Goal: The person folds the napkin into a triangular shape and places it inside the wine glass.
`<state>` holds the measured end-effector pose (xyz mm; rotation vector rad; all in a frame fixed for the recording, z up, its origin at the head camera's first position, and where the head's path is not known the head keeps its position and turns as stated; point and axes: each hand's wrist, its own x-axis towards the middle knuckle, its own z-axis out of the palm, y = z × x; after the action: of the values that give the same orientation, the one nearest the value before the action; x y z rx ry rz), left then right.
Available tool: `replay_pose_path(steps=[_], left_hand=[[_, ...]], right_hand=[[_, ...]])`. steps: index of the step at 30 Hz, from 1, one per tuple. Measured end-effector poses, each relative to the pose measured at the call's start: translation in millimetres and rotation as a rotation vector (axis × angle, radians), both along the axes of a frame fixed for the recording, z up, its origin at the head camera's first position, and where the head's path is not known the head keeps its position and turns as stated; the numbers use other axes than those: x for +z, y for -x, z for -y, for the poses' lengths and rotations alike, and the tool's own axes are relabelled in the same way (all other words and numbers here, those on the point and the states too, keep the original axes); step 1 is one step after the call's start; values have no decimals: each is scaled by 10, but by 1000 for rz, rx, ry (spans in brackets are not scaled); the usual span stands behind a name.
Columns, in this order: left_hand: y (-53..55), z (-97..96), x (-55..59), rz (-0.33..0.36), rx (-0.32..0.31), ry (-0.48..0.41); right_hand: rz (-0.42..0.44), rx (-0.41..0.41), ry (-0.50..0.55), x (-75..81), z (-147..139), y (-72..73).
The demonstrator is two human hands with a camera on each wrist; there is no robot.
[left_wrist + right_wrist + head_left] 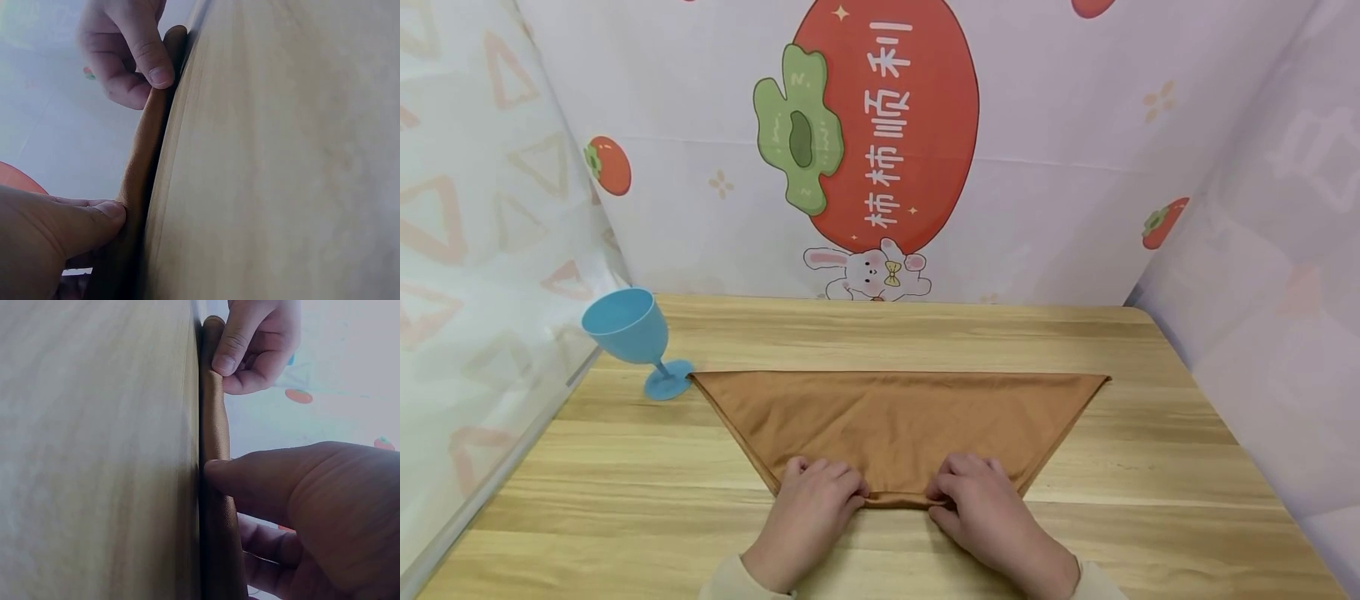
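A brown cloth napkin (895, 425) lies on the table, its long straight edge at the back and its sides slanting in toward the front. Along the short front edge the fabric is folded over into a narrow roll (142, 140). My left hand (820, 508) pinches this roll near its left part, thumb in front and fingers curled over the top. Farther right, my right hand (981, 510) pinches the same roll in the same way. Between the two hands a short stretch of the roll shows. In the right wrist view the thumb (231, 478) presses against the rolled edge.
A blue plastic goblet (628, 329) stands at the back left, its foot close by the napkin's left corner. The wooden table (1150, 467) ends at a printed backdrop (1037, 167) behind, with patterned sheets along both sides.
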<state>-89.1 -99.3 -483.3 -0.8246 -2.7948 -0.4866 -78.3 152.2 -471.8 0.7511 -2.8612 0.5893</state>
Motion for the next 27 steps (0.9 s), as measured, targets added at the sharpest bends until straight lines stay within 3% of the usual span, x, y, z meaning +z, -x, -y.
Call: replay_pose_path(steps=[13,19,27], left_hand=[[14,13,-4,23,-12,-62],[6,20,1,25,3,-40],[11,31,20,90,-6,-37]], right_hand=[[-3,-3,4,-1,10,-4],[-19,9,-16,0,-1,1],[-10,5,-30,9,-12,5]])
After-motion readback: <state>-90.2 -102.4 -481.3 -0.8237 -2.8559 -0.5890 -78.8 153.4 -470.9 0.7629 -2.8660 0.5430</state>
